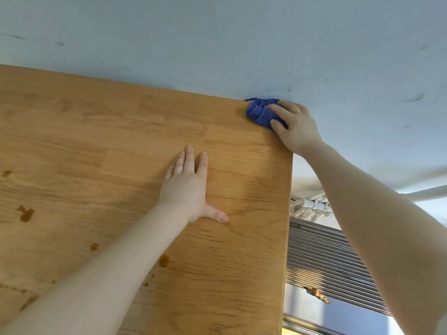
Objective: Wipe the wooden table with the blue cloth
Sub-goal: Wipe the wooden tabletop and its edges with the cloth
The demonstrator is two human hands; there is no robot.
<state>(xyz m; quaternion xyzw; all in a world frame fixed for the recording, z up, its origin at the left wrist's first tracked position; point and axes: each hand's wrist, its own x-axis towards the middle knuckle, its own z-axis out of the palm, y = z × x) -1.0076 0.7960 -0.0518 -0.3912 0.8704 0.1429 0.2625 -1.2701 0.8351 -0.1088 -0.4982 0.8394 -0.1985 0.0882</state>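
The wooden table point(116, 146) fills the left and middle of the view, its far edge against a pale wall. A bunched blue cloth point(258, 112) lies at the table's far right corner. My right hand point(294, 125) grips the cloth there, with fingers and thumb curled round it and a ring on one finger. My left hand point(188, 184) rests flat on the wood near the middle, fingers straight and thumb spread. Brown stains point(26, 213) mark the table's left and near parts.
The pale wall point(217, 44) runs along the table's far edge. Past the table's right edge, lower down, stand a ribbed grey panel point(324, 264) and white pipes point(307, 205). A small brown scrap point(316, 293) lies on the panel.
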